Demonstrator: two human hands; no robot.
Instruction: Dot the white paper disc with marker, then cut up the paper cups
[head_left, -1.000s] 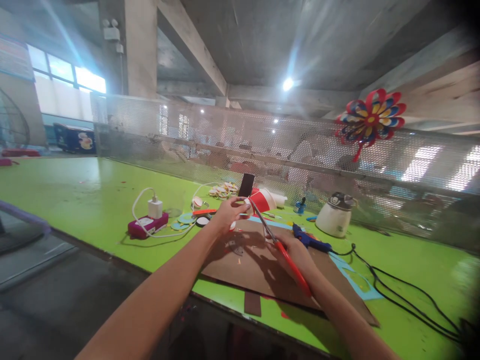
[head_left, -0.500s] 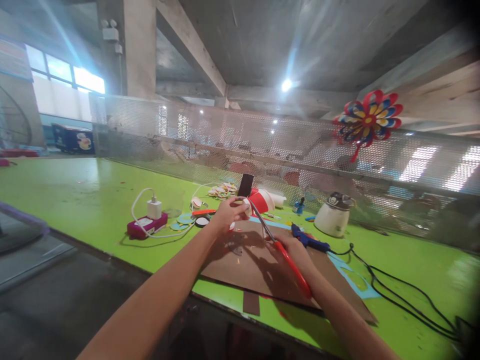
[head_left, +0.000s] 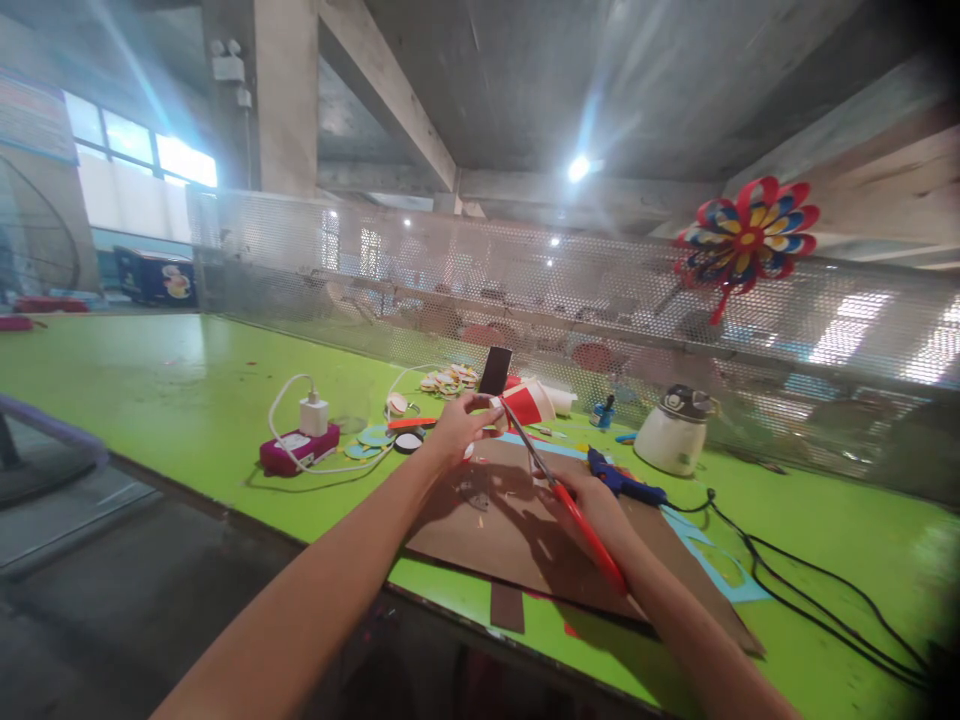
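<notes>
My left hand (head_left: 461,428) grips a red and white paper cup (head_left: 527,404) near its narrow end, and the cup lies tilted on its side above the board. In my right hand (head_left: 589,500) are scissors (head_left: 579,518) with long red handles. Their blades point up and left, with the tips against the cup close to my left fingers. Whether the blades cut into the paper cannot be made out. Beneath both hands lies a brown board (head_left: 517,545). A blue glue gun (head_left: 626,483) rests just beyond my right hand.
On the green table (head_left: 187,390) are a purple power strip (head_left: 296,450) with a white charger (head_left: 313,416), paper discs (head_left: 450,380), a propped phone (head_left: 496,371) and a white pot with a dark lid (head_left: 673,440). A black cord (head_left: 810,580) runs right. A mesh screen (head_left: 420,270) stands behind.
The scissor blades look closer together at the cup than before. Both hands keep nearly the same place, and the whole view has shifted slightly.
</notes>
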